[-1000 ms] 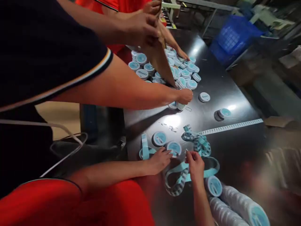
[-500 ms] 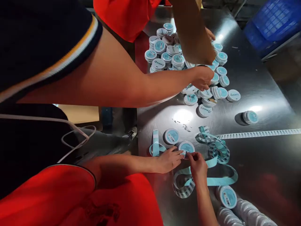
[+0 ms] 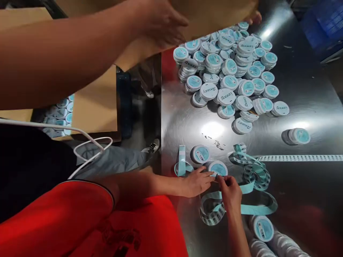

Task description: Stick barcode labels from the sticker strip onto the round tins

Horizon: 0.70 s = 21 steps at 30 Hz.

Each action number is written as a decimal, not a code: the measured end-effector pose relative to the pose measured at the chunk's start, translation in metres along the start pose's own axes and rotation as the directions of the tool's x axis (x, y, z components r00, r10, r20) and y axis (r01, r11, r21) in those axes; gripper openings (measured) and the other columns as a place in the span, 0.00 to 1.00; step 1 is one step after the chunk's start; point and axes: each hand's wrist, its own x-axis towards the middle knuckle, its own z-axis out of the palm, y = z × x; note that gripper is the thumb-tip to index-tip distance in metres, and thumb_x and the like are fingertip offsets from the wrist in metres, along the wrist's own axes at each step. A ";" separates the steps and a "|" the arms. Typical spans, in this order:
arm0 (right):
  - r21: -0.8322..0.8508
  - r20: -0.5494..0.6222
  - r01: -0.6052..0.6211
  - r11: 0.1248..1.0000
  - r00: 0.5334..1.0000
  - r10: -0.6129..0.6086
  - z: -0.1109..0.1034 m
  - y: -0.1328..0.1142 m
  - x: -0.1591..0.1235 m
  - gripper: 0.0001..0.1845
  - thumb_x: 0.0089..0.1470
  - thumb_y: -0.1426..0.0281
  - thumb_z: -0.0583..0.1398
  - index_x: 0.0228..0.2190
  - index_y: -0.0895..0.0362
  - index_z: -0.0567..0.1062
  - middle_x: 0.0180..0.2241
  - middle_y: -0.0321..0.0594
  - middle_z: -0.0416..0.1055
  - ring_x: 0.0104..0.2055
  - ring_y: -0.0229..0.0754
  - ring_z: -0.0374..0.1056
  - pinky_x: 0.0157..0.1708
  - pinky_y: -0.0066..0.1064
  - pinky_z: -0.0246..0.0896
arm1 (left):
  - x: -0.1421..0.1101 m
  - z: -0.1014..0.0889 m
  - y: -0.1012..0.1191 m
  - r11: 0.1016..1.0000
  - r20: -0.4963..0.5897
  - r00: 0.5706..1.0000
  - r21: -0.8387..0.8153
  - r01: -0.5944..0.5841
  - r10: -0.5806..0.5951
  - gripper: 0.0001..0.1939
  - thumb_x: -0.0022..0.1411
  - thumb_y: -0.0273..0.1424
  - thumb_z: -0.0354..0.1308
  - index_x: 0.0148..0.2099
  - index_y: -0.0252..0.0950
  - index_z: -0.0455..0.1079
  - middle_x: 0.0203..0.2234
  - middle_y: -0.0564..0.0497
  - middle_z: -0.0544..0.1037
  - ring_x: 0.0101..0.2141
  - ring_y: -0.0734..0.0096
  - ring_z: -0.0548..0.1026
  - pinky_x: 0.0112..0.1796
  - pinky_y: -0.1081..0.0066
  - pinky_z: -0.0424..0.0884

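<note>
A round white jar (image 3: 218,168) with a pale blue label on top sits on the metal table. My left hand (image 3: 197,182) holds it from the left, fingers on its near edge. My right hand (image 3: 230,191) pinches at the jar's near right edge; whatever is between its fingertips is too small to make out. Another white jar (image 3: 200,154) with a blue label lies just behind, apart from my hands. A curled strip of labels (image 3: 211,216) lies around my right wrist, and a short label strip (image 3: 182,160) stands in a loop to the left.
A large heap of jars (image 3: 229,82) covers the table's far part. One jar (image 3: 300,136) stands alone at right; rows of jars (image 3: 285,244) stand at the near right. Another person's hand (image 3: 160,25) holds a cardboard box (image 3: 214,16) over the heap. A blue crate (image 3: 325,26) is far right.
The other person's arm has drawn back left from the heap, and the cardboard box has tilted across above it. More jars now show in the heap. My hands remain at the same jar.
</note>
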 end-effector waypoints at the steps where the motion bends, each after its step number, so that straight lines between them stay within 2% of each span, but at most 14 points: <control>1: 0.001 0.031 -0.026 1.000 0.999 0.026 -0.001 -0.001 0.000 0.28 0.48 0.40 0.57 0.25 0.52 0.71 0.22 0.37 0.74 0.25 0.43 0.67 0.28 0.33 0.58 | 0.000 -0.001 0.000 1.000 -0.001 1.000 0.002 0.000 0.000 0.13 0.72 0.24 0.51 0.41 0.35 0.77 0.57 0.49 0.76 0.62 0.58 0.67 0.58 0.54 0.65; 4: -0.027 0.062 -0.093 0.995 0.994 0.095 -0.001 -0.005 0.000 0.27 0.46 0.40 0.57 0.26 0.51 0.70 0.24 0.38 0.75 0.26 0.45 0.68 0.30 0.35 0.58 | 0.000 -0.002 0.001 1.000 0.001 1.000 0.009 -0.002 0.002 0.14 0.72 0.24 0.49 0.41 0.35 0.77 0.57 0.49 0.77 0.62 0.59 0.67 0.57 0.53 0.66; 11: -0.005 -0.026 -0.071 0.997 0.997 0.071 0.006 -0.005 -0.004 0.28 0.47 0.39 0.56 0.28 0.51 0.68 0.27 0.40 0.75 0.29 0.46 0.69 0.32 0.36 0.59 | 0.001 -0.004 0.001 1.000 0.016 1.000 0.014 -0.007 0.007 0.09 0.69 0.26 0.55 0.41 0.37 0.78 0.56 0.48 0.77 0.62 0.58 0.68 0.59 0.52 0.65; 16: -0.027 -0.040 -0.085 0.996 0.996 0.083 0.008 -0.003 -0.007 0.26 0.48 0.41 0.57 0.29 0.51 0.68 0.28 0.40 0.75 0.30 0.47 0.71 0.34 0.37 0.60 | 0.001 -0.004 0.001 0.999 0.043 0.999 0.041 -0.005 0.003 0.13 0.71 0.26 0.52 0.42 0.39 0.79 0.58 0.49 0.76 0.62 0.58 0.67 0.59 0.51 0.66; 21: -0.013 -0.042 -0.106 0.994 0.994 0.105 0.009 -0.003 -0.009 0.24 0.49 0.43 0.59 0.29 0.51 0.68 0.28 0.39 0.75 0.27 0.45 0.71 0.32 0.36 0.62 | 0.001 -0.005 0.002 0.999 0.063 0.998 0.041 -0.004 0.001 0.15 0.71 0.26 0.50 0.43 0.39 0.79 0.58 0.49 0.76 0.63 0.58 0.66 0.59 0.51 0.66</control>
